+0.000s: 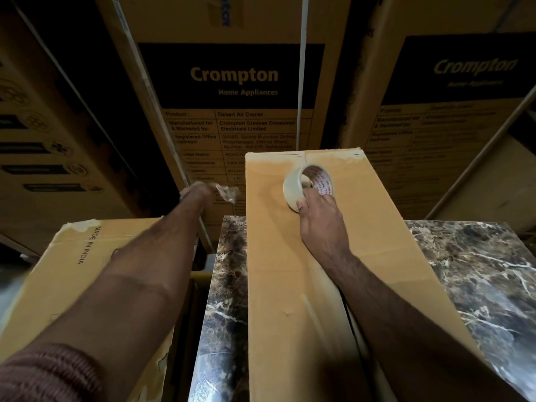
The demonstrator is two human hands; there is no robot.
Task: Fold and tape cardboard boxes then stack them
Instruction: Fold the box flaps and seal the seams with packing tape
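Single head view, close, looking forward-down over hands at box on marble top.

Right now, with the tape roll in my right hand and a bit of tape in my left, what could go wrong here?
1. The crumpled tape scrap at your left hand looks loose and sticky; it might cling to your fingers or to a nearby carton.
2. The long box runs past the far end of the marble-patterned surface, so leaning on that end could tip it.
3. Your right hand holds the tape roll by its edge only; it may slip.
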